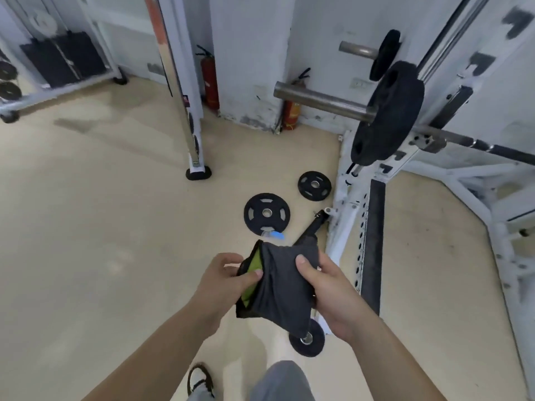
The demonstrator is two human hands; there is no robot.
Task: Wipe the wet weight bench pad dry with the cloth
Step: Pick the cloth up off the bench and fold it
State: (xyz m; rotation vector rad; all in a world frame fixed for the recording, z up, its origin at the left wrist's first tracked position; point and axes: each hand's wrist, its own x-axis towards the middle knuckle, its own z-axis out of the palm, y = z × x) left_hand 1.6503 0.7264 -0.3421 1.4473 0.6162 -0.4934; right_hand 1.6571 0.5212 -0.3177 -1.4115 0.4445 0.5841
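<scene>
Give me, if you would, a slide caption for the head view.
The left hand and right hand grip a dark, green-lined cloth above weight plates on the floor beside a white rack.

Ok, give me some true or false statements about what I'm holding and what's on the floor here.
The left grip and right grip both hold the dark grey, green-lined cloth. True.
The cloth is pressed on a bench pad. False: it is held above the beige floor.
Two black round weight plates lie flat on the floor beyond the cloth. True.
The steel barbell sleeve is bare. False: a black plate sits on it.
</scene>
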